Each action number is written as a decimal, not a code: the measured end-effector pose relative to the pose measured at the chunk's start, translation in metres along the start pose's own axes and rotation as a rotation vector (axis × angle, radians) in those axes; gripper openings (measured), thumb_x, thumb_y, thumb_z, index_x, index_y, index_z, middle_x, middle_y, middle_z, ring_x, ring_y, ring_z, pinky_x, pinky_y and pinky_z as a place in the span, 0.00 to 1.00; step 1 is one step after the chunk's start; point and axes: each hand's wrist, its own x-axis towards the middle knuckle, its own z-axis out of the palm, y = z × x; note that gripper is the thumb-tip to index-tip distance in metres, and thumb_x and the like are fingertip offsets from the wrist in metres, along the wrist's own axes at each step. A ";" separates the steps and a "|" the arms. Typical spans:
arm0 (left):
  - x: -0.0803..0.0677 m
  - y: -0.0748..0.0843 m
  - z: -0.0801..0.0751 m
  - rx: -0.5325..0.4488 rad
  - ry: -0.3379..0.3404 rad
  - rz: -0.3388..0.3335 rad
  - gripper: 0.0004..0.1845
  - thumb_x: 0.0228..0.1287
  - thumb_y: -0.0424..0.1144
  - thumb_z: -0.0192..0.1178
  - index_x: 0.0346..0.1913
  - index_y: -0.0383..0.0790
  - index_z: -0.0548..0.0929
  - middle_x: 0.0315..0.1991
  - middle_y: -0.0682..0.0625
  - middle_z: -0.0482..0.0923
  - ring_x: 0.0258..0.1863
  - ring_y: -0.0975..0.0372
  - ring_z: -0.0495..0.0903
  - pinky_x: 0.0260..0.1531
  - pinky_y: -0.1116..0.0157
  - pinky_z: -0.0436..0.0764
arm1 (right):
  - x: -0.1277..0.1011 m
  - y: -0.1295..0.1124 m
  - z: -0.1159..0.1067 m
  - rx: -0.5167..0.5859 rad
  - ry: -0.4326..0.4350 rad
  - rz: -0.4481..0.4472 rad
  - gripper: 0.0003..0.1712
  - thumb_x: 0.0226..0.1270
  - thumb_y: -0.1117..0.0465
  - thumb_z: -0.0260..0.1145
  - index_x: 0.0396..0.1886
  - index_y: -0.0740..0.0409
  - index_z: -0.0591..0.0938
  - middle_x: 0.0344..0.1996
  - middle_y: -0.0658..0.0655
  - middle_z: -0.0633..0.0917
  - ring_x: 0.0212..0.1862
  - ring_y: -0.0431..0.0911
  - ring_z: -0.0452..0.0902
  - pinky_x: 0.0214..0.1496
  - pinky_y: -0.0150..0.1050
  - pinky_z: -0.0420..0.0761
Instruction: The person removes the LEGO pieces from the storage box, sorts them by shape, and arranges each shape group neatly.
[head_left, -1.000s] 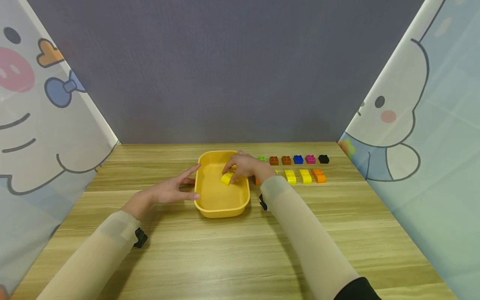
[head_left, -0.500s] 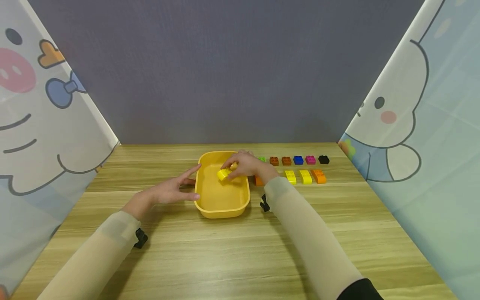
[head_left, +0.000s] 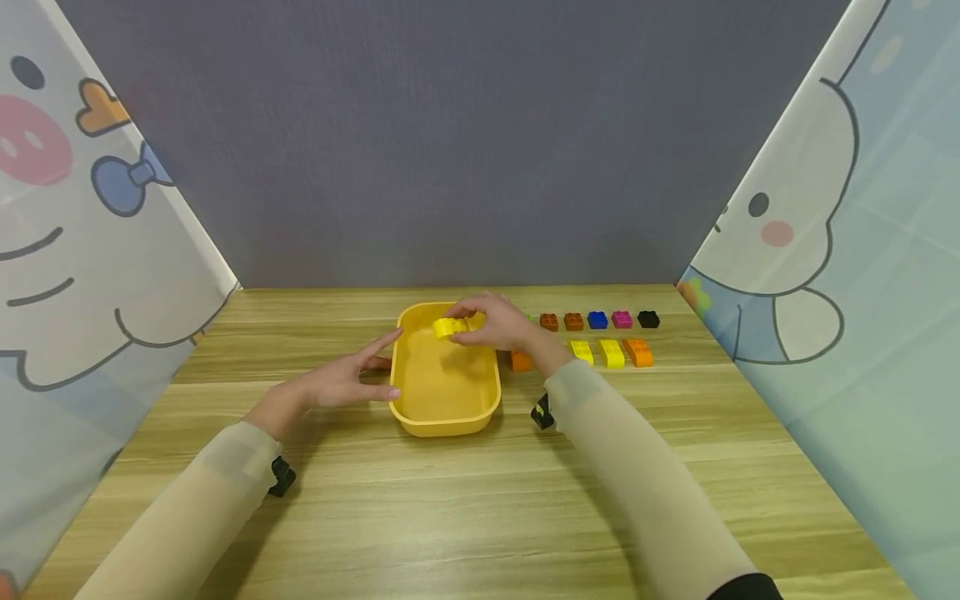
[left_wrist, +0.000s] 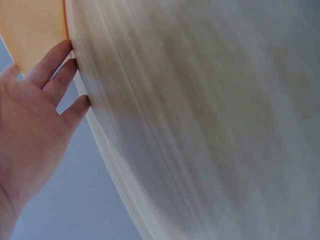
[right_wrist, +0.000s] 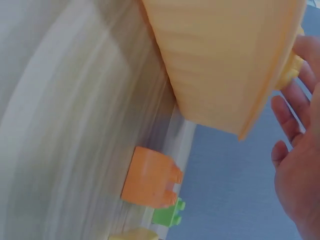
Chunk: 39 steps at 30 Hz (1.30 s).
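My right hand [head_left: 498, 325] pinches a yellow toy building brick [head_left: 447, 327] over the far part of a yellow plastic bin [head_left: 441, 396]. In the right wrist view that brick [right_wrist: 289, 74] shows between thumb and fingers, just past the bin's rim, partly covered. My left hand [head_left: 337, 383] has its fingers spread, thumb and index fingertips at the bin's left rim. The left wrist view shows its fingers extended beside the bin wall [left_wrist: 35, 30]. Only bare floor shows inside the bin; the part under my right hand is hidden.
Right of the bin, a back row holds brown [head_left: 573, 322], blue [head_left: 597, 320], pink [head_left: 622, 319] and black bricks [head_left: 648, 319]. Before it stand yellow [head_left: 612, 354] and orange bricks [head_left: 639, 352]. My right forearm covers part of that row. A dark panel [head_left: 457, 150] closes the table's far side.
My right hand has moved toward the far side, lifting the yellow brick from low in the bin and turning it. The left hand and the bin have stayed put.
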 end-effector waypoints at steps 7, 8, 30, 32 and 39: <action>-0.001 0.001 0.000 -0.008 0.001 0.004 0.59 0.72 0.65 0.70 0.91 0.71 0.38 0.82 0.36 0.69 0.83 0.32 0.62 0.76 0.22 0.59 | -0.019 -0.006 -0.005 0.039 0.069 -0.062 0.24 0.77 0.49 0.75 0.67 0.50 0.86 0.57 0.54 0.88 0.47 0.48 0.80 0.51 0.45 0.82; -0.001 0.001 0.000 -0.009 0.002 0.006 0.60 0.72 0.65 0.71 0.91 0.71 0.38 0.82 0.36 0.69 0.83 0.32 0.62 0.76 0.22 0.59 | -0.021 -0.006 -0.006 0.040 0.074 -0.067 0.24 0.78 0.49 0.75 0.68 0.50 0.86 0.57 0.55 0.88 0.45 0.48 0.80 0.49 0.44 0.82; -0.001 0.002 0.000 -0.018 0.006 0.010 0.60 0.71 0.64 0.71 0.90 0.71 0.38 0.83 0.35 0.68 0.83 0.32 0.62 0.76 0.23 0.60 | -0.069 0.007 -0.015 0.146 0.112 0.003 0.32 0.78 0.59 0.75 0.79 0.46 0.80 0.70 0.60 0.83 0.52 0.51 0.90 0.54 0.47 0.92; -0.001 0.002 0.000 -0.018 0.005 0.011 0.60 0.72 0.64 0.71 0.90 0.71 0.37 0.83 0.34 0.68 0.83 0.32 0.62 0.76 0.23 0.60 | -0.077 0.010 -0.016 0.171 0.130 0.006 0.32 0.77 0.59 0.76 0.78 0.47 0.81 0.68 0.59 0.83 0.50 0.50 0.89 0.51 0.45 0.92; -0.001 0.002 0.000 -0.011 0.003 0.007 0.60 0.72 0.64 0.71 0.90 0.71 0.37 0.83 0.35 0.67 0.84 0.32 0.62 0.77 0.23 0.60 | -0.109 0.026 -0.024 0.220 0.191 0.062 0.31 0.76 0.58 0.77 0.76 0.48 0.81 0.63 0.59 0.85 0.45 0.49 0.84 0.42 0.38 0.86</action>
